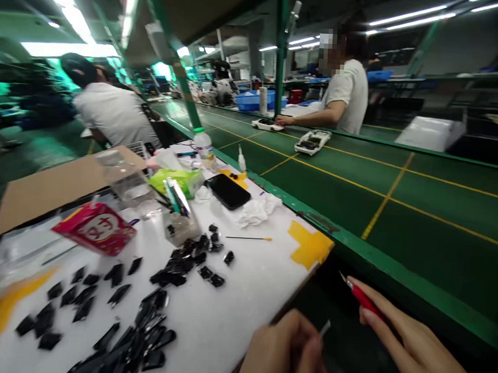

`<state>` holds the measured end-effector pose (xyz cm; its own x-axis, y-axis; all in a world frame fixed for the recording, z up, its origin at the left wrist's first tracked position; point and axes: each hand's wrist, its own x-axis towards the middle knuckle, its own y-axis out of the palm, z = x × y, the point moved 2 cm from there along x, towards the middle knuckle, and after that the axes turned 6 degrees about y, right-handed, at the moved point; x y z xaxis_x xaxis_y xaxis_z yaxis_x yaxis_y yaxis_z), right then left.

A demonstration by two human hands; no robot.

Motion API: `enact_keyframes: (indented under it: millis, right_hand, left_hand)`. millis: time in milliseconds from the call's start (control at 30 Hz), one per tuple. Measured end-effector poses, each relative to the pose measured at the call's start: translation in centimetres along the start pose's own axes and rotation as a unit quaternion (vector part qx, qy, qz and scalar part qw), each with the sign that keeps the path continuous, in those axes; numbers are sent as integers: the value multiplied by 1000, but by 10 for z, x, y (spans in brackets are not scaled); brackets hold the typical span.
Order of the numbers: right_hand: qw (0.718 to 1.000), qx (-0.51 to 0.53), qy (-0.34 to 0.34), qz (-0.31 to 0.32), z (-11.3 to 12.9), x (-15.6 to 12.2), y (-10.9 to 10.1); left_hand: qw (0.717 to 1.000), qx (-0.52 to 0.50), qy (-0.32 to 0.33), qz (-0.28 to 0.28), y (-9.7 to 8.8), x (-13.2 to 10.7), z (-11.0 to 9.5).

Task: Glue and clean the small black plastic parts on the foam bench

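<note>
Head view, red tool [366, 301] jutting from clasped right grip [413, 339], left grip [285, 350] pinching pale sliver [325, 328]

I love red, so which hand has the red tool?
The right hand: its fingers hold the red tool, pointed tip out. The left hand instead holds a pale strip.

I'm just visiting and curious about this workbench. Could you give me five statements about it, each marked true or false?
1. The right hand holds a red-handled tool. True.
2. The black phone lies on the green surface. False: the phone lies on the white table.
3. The bottle has a green cap. True.
4. The left hand is touching the black pieces. False: it is by the table's edge, apart from the black pieces.
5. The red packet is on the table. True.
</note>
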<state>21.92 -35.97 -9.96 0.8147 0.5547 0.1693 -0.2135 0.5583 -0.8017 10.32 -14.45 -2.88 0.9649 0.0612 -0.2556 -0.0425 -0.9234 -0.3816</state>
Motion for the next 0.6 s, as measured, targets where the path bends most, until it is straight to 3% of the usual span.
enact_keyframes:
  millis: [100,233,367,600]
  right_hand:
    - [995,-79,38,-54,-11,-3,-25]
    - [985,-144,-9,-89,-16,-2,-49]
    - [982,-165,-33,-82,-18,-2,-51]
    - [987,-143,-26,-74,-16,11,-44]
  left_hand:
    - [998,29,54,-15,35,58,-17]
    - [992,64,106,18,67,110,-41]
    - [988,117,102,13,71,132,-49]
    - [980,182,77,23,65,140,-52]
